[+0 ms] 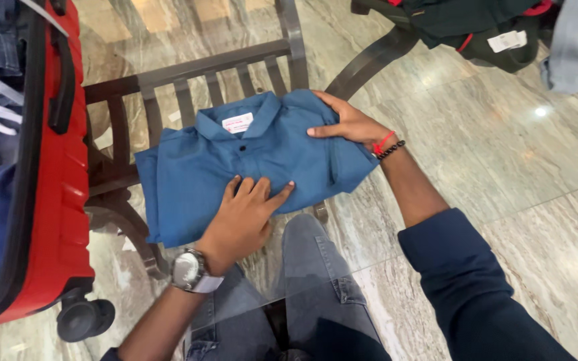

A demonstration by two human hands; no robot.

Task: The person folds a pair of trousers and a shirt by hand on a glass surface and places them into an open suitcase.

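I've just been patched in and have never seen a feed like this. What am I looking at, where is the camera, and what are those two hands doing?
There is one picture, from a camera worn on a person's head, looking down past their knees. No machine here: both hands are bare. The left hand, with a wristwatch, presses flat on the front of a folded blue collared shirt. The right hand, with bracelets at the wrist, rests on the shirt's right edge. Neither has a closed grip. The shirt lies on a glass tabletop; a dark chair shows through it. A red suitcase stands open at left.

A folded blue collared shirt (235,167) lies flat, collar up, apparently on a glass tabletop.
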